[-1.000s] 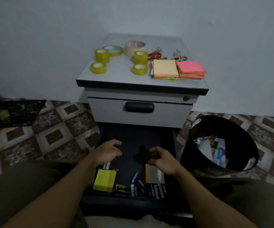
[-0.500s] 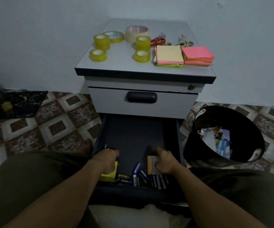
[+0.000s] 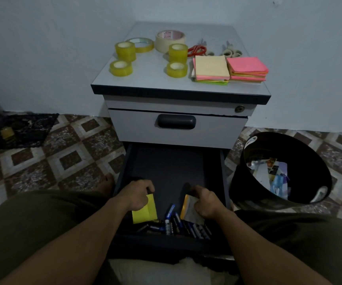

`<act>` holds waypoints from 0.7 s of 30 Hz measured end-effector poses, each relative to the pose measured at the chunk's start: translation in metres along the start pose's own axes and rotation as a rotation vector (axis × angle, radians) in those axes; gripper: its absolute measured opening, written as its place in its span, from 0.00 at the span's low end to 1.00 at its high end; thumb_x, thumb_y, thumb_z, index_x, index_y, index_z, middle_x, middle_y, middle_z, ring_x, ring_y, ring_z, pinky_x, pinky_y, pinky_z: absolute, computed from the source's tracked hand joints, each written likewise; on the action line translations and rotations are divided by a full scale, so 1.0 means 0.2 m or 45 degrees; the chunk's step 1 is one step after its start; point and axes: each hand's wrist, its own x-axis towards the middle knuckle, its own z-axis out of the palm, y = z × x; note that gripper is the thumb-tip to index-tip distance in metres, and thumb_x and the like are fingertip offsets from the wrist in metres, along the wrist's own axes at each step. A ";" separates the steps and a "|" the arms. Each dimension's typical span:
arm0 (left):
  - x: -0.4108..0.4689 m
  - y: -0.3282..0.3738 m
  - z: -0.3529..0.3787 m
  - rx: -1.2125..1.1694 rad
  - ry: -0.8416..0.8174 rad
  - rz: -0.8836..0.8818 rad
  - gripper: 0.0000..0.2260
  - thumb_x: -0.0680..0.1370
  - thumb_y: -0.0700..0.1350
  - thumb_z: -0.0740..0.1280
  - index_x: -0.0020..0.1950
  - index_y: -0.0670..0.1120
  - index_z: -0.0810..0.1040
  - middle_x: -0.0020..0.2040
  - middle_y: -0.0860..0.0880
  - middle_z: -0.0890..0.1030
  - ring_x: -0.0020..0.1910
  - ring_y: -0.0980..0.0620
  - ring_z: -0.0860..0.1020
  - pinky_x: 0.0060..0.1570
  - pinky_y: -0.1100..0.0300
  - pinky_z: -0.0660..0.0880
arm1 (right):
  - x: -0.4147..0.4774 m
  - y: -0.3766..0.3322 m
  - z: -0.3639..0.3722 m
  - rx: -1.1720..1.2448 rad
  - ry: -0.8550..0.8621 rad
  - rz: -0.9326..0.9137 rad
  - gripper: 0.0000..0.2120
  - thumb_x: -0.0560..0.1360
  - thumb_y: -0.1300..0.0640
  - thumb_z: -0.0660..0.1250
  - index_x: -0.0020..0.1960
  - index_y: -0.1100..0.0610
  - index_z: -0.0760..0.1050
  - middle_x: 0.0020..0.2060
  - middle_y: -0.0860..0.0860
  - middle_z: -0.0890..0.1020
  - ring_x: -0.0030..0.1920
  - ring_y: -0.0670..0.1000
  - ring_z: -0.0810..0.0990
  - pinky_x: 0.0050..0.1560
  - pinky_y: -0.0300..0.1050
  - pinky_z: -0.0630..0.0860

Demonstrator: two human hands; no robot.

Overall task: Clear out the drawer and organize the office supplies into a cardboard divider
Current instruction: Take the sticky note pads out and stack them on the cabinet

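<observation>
Reaching into the open bottom drawer [image 3: 166,165], the left hand [image 3: 137,195] grips a yellow notepad [image 3: 145,211] at front left, curled round its top edge; the right hand [image 3: 206,203] pinches a white packet [image 3: 190,211] with an orange edge at front right. Batteries [image 3: 175,224] lie loose between them along the front wall. Tape rolls [image 3: 125,50] and note stacks [image 3: 211,67] sit on the cabinet top [image 3: 151,77].

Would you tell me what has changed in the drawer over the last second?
Both hands came down into the dark bottom drawer: the left hand now grips the yellow sticky-note pad, the right hand the orange-edged white pad. The loose batteries, tape rolls and note stacks on the cabinet stayed put.
</observation>
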 end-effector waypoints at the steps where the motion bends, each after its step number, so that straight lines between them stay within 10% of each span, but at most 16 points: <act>1: 0.00 0.01 0.00 -0.052 0.020 0.009 0.18 0.76 0.31 0.61 0.52 0.54 0.76 0.50 0.49 0.76 0.46 0.51 0.76 0.43 0.61 0.72 | 0.00 0.00 0.00 0.025 0.001 -0.007 0.25 0.72 0.67 0.60 0.68 0.53 0.72 0.63 0.54 0.79 0.64 0.55 0.77 0.64 0.47 0.75; 7: 0.00 0.08 -0.04 -0.399 0.079 0.008 0.14 0.78 0.30 0.63 0.51 0.50 0.77 0.36 0.47 0.74 0.30 0.54 0.71 0.32 0.60 0.68 | 0.01 -0.01 -0.04 0.246 0.070 -0.052 0.28 0.72 0.71 0.57 0.67 0.52 0.73 0.64 0.51 0.78 0.67 0.51 0.74 0.62 0.39 0.72; 21: -0.28 0.50 -0.32 -1.263 0.143 0.125 0.11 0.78 0.33 0.67 0.58 0.43 0.79 0.52 0.38 0.80 0.48 0.42 0.82 0.42 0.50 0.80 | -0.35 -0.27 -0.55 0.945 0.428 -0.075 0.20 0.73 0.72 0.58 0.57 0.57 0.79 0.46 0.57 0.82 0.43 0.54 0.79 0.39 0.48 0.75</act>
